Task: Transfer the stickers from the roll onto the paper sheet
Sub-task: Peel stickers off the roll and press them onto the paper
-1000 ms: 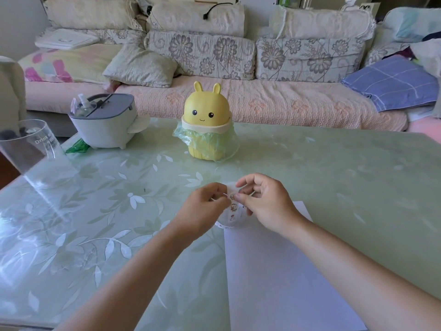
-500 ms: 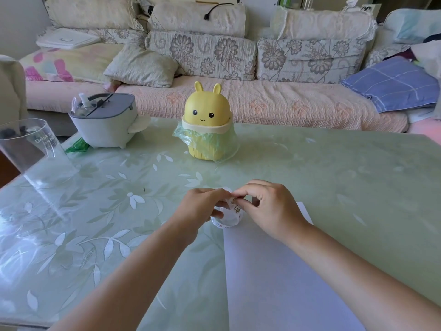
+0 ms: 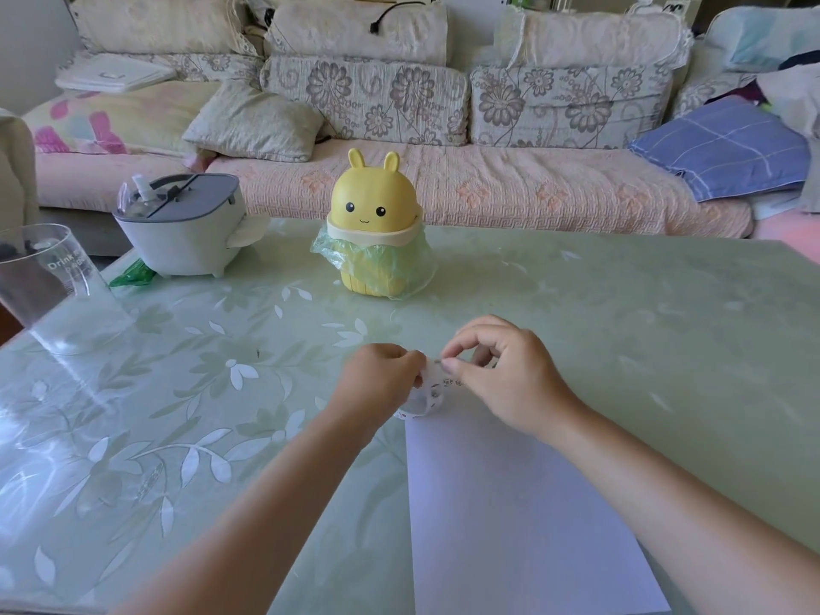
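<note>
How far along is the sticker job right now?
Done: nothing yet, the white paper sheet's visible area looks bare. In hand: left hand holds the small white printed sticker roll, right hand pinches at its top edge. Left: every transfer onto the sheet.

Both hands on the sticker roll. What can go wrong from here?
1. The right hand pinches the sticker roll with fingertips only, so a small sticker may tear or fold onto itself.
2. The left hand also grips the roll, so nothing holds the paper sheet; it may slide when pressed.
</note>
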Available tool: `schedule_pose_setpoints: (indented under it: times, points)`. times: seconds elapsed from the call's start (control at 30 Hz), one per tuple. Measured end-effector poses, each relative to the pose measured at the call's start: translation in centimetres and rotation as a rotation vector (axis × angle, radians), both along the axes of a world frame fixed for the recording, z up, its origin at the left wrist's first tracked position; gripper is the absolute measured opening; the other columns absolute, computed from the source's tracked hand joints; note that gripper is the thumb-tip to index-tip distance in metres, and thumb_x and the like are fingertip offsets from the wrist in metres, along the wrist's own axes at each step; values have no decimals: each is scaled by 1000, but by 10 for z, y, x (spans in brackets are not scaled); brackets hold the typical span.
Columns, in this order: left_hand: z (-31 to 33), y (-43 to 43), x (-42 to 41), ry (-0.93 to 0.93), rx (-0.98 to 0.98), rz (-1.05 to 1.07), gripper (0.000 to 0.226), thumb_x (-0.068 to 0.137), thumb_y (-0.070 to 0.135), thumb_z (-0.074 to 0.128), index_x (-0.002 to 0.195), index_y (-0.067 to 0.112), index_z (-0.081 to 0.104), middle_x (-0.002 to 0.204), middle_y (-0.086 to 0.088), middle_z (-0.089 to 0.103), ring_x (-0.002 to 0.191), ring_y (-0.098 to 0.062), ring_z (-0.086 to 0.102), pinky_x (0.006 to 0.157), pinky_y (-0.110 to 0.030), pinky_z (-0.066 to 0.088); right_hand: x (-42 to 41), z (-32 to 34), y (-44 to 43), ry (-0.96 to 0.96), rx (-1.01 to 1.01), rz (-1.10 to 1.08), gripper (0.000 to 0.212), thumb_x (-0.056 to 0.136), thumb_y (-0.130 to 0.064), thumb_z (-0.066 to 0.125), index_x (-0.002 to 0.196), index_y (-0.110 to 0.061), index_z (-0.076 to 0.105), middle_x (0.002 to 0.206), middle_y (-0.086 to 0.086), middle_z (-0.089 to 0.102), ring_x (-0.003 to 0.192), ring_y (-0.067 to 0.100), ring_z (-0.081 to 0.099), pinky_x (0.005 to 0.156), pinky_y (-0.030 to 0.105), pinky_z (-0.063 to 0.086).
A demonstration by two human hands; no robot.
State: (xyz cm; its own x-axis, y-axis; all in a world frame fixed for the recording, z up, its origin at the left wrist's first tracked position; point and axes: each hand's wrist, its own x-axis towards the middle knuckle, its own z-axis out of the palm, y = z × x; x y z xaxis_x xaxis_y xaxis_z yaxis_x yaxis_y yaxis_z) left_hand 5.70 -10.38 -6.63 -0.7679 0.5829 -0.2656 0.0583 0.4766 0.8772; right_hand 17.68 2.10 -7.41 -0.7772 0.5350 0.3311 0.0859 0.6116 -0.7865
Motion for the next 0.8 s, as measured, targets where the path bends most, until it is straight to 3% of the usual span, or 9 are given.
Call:
schedule_pose_setpoints:
  times: [0.07,0.17,0.3,0.43,0.53,0.67,0.8]
  points:
    - [-7,6,2,265,-114,-18,25,82,28,52,70,7,60,65,-7,62,57,-22,48,55,-29,39,5,4,12,-18,-198,-79,11,83,-20,79,75,-26,74,66,-6,65,53,14,57,54,23,44]
    - [-13,13,7,675,-232,-52,22,85,33,51,74,14,54,71,1,58,70,-23,53,59,-31,41,17,6,35,-37,-349,-196,6,83,-19,79,81,-17,74,65,-2,66,51,13,59,51,28,45]
    - [-19,23,12,936,-232,-69,27,80,37,61,93,18,48,91,4,47,88,-21,45,75,-30,36,30,0,59,-161,-421,-297,8,83,-19,79,84,-12,74,80,7,73,50,13,56,46,27,41]
    - [-19,35,15,1206,-43,-157,25,72,14,64,95,14,56,94,-3,51,87,-27,49,76,-36,42,33,-10,69,-278,-457,-284,8,81,-18,79,83,-11,75,75,1,71,51,15,54,48,28,37]
    - [-20,43,25,1262,74,-442,27,77,11,48,97,15,66,98,1,59,93,-23,54,81,-34,44,33,-16,72,-342,-467,-270,8,79,-17,78,80,-10,75,69,-3,69,49,14,52,47,26,36]
    - [-39,48,35,1242,-169,-689,40,81,33,36,98,22,70,98,4,66,91,-21,58,87,-35,47,29,-21,72,-381,-458,-295,5,80,-16,76,79,-12,76,67,-3,69,44,13,49,42,21,33]
    - [-53,46,32,1202,-300,-732,51,83,49,29,115,31,63,112,6,63,95,-21,58,91,-36,45,28,-21,72,-392,-462,-290,6,81,-18,75,79,-12,75,65,-2,66,44,14,49,44,21,31]
